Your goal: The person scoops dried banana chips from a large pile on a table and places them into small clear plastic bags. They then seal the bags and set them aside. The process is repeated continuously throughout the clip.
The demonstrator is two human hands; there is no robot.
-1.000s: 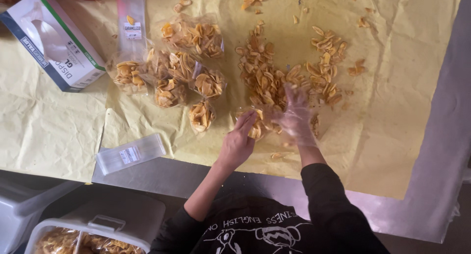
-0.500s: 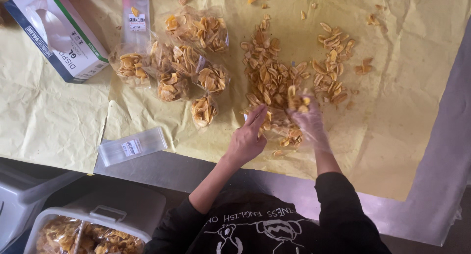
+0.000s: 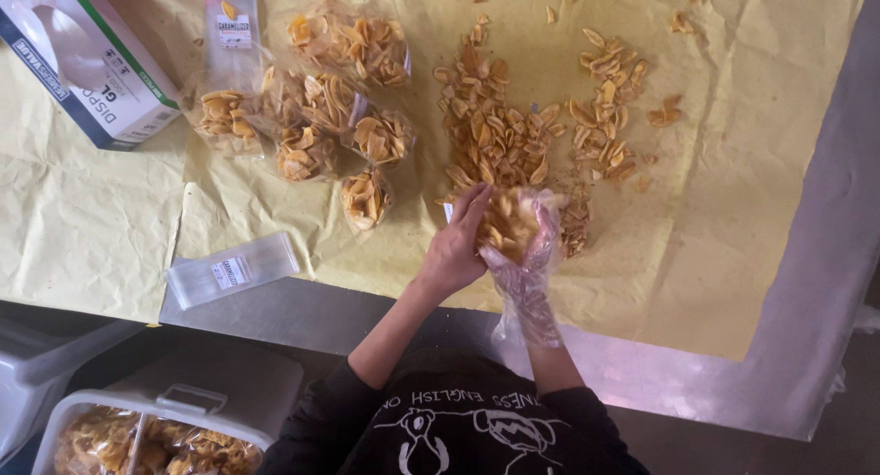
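My bare left hand (image 3: pixel 454 250) and my right hand (image 3: pixel 530 259), which wears a loose clear plastic glove, meet near the front of the yellow paper (image 3: pixel 733 218). Between them they hold a small clear bag of golden chips (image 3: pixel 507 220): the left fingers pinch its left side and the gloved fingers curl around its right side and bottom. A loose pile of chips (image 3: pixel 490 131) lies just beyond the hands, with a smaller pile (image 3: pixel 605 108) to its right.
Several filled chip bags (image 3: pixel 339 99) lie to the left of the piles. A stack of empty clear bags (image 3: pixel 234 270) lies at the paper's front edge. A glove box (image 3: pixel 87 67) sits at the far left, and a white tub of packed bags (image 3: pixel 137 438) stands below the table.
My hands have drawn back from the loose pile toward my body and closed together around the small bag, which now looks fuller.
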